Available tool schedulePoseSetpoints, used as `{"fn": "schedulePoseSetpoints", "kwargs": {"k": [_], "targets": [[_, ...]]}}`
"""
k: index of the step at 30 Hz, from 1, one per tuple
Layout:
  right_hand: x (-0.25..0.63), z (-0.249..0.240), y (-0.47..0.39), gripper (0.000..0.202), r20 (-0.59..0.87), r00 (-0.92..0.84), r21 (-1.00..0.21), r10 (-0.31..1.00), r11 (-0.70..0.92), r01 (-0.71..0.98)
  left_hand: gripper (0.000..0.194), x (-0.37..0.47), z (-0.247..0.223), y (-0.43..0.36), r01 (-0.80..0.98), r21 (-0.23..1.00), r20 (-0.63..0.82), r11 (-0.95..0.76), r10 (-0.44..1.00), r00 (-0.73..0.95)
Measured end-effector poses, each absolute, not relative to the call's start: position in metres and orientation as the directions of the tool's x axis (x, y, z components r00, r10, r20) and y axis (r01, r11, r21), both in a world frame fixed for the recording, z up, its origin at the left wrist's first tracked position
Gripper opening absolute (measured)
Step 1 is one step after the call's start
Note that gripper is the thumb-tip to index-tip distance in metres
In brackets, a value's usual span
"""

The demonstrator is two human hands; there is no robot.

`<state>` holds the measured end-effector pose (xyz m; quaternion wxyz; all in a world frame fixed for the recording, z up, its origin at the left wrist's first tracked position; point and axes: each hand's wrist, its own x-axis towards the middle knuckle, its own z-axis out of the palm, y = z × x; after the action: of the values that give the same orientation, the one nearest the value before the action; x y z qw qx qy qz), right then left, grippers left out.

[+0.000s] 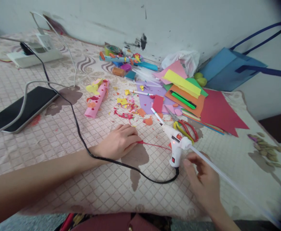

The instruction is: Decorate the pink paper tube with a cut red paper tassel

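Note:
My left hand [118,141] rests on the quilted tablecloth with its fingers pressed together on a small red piece [140,141]. From that piece a thin red strand [156,145] runs right toward the white glue gun [176,146]. The glue gun lies on the cloth with its nozzle pointing up and left, its small light lit, and a long glue stick [224,176] coming out of its back. Just right of the gun's handle is my right hand [203,176], fingers curled and apart, with nothing seen in it.
Scissors [187,130] lie behind the gun, near coloured paper sheets [219,110]. A decorated pink paper roll [98,99] and paper scraps [130,107] are farther back. A black cord [77,128] crosses over my left wrist. A dark tablet-like device [22,107] lies left, a blue bag [232,69] back right.

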<state>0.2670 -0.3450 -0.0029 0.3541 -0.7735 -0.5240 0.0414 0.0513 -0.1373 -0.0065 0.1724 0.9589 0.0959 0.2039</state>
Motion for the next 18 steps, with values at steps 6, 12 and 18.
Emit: {"fn": "schedulePoseSetpoints", "kwargs": {"k": [6, 12, 18], "targets": [[0.234, 0.005, -0.345, 0.016, 0.427, -0.043, -0.541, 0.903, 0.294, 0.788, 0.025, 0.05, -0.004, -0.138, 0.085, 0.221, 0.356, -0.972, 0.161, 0.92], [0.204, 0.017, -0.299, 0.027, 0.323, -0.137, -0.424, 0.936, 0.273, 0.863, 0.02, 0.047, -0.004, -0.136, 0.006, 0.126, 0.381, -0.992, 0.054, 0.923], [0.201, 0.009, -0.281, 0.031, 0.242, -0.104, -0.368, 0.965, 0.19, 0.91, 0.02, 0.047, -0.006, -0.135, 0.002, 0.122, 0.38, -0.993, 0.048, 0.924]]}}
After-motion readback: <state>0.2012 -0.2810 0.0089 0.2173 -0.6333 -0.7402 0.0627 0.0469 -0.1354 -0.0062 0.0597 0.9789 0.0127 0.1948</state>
